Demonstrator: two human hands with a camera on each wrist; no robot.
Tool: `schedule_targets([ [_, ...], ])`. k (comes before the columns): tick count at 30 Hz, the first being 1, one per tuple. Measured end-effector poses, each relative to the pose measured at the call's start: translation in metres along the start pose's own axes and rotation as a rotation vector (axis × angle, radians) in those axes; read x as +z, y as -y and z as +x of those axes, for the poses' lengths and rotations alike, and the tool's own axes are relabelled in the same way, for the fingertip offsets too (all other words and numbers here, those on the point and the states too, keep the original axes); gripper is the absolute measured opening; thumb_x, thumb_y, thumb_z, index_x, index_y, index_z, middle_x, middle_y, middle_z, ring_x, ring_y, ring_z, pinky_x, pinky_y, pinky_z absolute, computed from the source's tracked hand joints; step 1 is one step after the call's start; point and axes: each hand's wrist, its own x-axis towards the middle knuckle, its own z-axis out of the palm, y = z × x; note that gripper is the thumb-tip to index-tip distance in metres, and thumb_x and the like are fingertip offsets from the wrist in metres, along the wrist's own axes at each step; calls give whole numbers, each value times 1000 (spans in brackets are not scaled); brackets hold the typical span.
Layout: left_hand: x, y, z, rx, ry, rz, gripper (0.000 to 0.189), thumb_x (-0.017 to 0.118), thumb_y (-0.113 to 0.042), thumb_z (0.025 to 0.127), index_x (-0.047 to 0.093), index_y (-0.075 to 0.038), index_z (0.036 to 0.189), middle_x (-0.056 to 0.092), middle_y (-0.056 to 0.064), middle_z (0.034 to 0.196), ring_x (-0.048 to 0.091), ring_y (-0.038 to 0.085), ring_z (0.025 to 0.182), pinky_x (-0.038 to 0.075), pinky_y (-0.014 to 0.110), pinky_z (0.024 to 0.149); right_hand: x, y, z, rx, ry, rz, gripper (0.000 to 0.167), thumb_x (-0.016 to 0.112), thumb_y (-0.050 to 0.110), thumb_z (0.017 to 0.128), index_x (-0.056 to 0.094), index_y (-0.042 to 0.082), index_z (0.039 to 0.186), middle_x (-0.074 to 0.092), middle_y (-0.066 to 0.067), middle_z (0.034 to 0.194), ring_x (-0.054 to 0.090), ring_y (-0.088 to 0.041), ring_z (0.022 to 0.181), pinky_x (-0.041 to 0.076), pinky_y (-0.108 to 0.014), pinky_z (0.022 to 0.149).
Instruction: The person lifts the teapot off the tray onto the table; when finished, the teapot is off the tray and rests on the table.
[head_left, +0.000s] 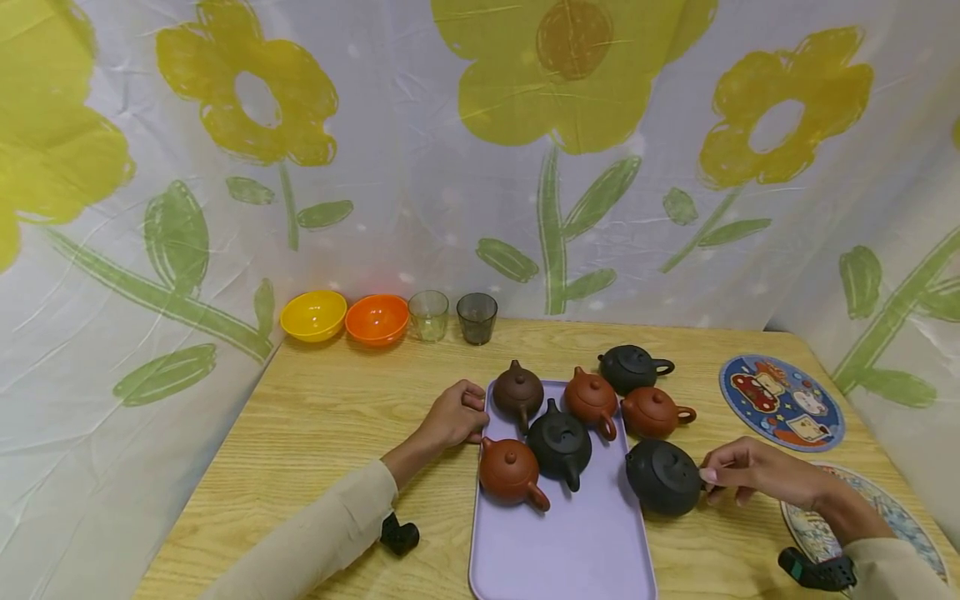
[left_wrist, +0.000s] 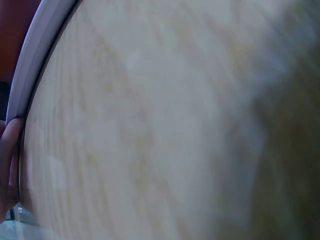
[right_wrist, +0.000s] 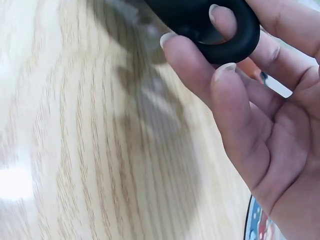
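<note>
My right hand (head_left: 757, 473) pinches the loop handle (right_wrist: 235, 52) of a black teapot (head_left: 663, 479), which hangs over the right edge of a lilac tray (head_left: 555, 550). Along the tray's left side, my left hand (head_left: 455, 414) grips the rim (left_wrist: 29, 60). On the tray stand a dark brown teapot (head_left: 517, 392), a second black teapot (head_left: 558, 446) and two reddish-brown teapots, one at the back (head_left: 590, 396) and one at the front left (head_left: 510, 471). Off the tray's right side are another reddish-brown teapot (head_left: 651, 412) and, behind it, a third black teapot (head_left: 628, 368).
At the back left stand a yellow bowl (head_left: 313, 317), an orange bowl (head_left: 377, 321), a clear greenish glass (head_left: 429, 317) and a grey glass (head_left: 477, 318). A blue round mat (head_left: 780, 404) lies at the right, and a patterned mat (head_left: 892, 508) is partly under the right forearm.
</note>
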Motion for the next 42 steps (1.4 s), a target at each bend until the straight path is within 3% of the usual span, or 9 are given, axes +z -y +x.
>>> schedule_targets([
  [7,-1,0,0,-9,3,-6,39,65,2,81,58,-2,119,60,14,105,64,16,80,62,33,57,-6,-13,0,11,20,49,32,42,11,107,65,-12,106,72,-17,99,68,-21,89,59,-34,69],
  [14,-1,0,0,-8,8,-14,39,66,2,81,58,-2,120,60,14,106,64,16,80,62,33,57,-13,-20,-1,20,22,64,31,42,11,107,66,-10,110,72,-15,102,69,-23,93,60,-39,74],
  [21,0,1,0,-3,9,-17,40,66,3,81,57,-1,120,60,14,105,64,16,79,62,33,56,-17,-22,-1,30,23,77,32,43,11,107,66,-10,111,73,-11,100,69,-18,90,60,-35,71],
  [38,1,2,2,-5,3,-10,39,65,3,81,58,-1,119,60,14,104,63,16,79,62,32,56,-18,-21,2,59,-86,-27,32,47,16,106,68,-8,103,70,-3,88,66,-16,77,57,-33,62],
  [42,0,3,3,2,3,-4,39,66,3,81,58,-1,118,60,14,104,63,16,78,62,32,56,-18,-21,3,72,-107,-38,33,48,18,106,68,-7,104,70,-6,88,66,-17,76,57,-34,62],
])
